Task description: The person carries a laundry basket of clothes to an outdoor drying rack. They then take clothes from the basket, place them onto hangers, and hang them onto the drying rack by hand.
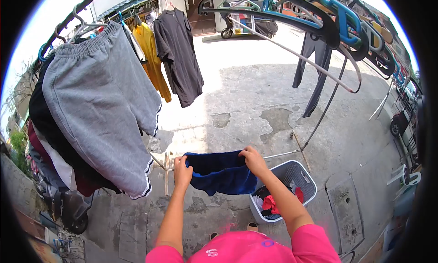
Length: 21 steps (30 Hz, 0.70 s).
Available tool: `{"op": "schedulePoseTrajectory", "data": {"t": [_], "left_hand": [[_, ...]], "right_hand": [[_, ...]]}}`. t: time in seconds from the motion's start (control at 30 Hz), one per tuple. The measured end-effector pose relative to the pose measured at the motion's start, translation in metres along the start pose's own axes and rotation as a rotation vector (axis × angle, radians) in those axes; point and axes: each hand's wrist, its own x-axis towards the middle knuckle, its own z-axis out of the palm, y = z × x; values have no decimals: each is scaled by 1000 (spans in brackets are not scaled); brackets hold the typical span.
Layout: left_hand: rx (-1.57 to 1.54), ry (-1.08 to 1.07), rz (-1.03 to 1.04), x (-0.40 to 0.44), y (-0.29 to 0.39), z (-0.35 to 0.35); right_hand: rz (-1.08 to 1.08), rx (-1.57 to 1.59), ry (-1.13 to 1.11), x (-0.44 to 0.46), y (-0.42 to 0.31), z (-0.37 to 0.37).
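Observation:
A dark blue cloth garment (223,181) is stretched between my two hands, its upper opening spread toward me. My left hand (183,170) is closed on its left top corner. At the right top corner, my right hand (253,160) pinches the edge. Below my right forearm stands a grey and white laundry basket (311,190) with red, white and dark clothes (270,203) inside. Grey shorts (98,99) hang at the left, apart from my hands.
A yellow garment (150,53) and a dark shirt (178,53) hang beyond. Several hangers (349,26) crowd the upper right, near hanging dark trousers (315,67). A thin metal rack pole (325,99) slants down to the basket. A white chair (406,177) stands right.

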Motion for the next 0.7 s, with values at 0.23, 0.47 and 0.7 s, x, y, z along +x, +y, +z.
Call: {"op": "schedulePoseTrajectory", "data": {"t": [0.23, 0.47, 0.7], "left_hand": [[-103, -48, 171, -29, 22, 16], [-125, -165, 173, -26, 36, 11], [-13, -219, 349, -29, 37, -6]], "right_hand": [[-416, 135, -235, 8, -112, -76], [-668, -673, 791, 85, -278, -282], [-36, -841, 599, 203, -271, -332]]}}
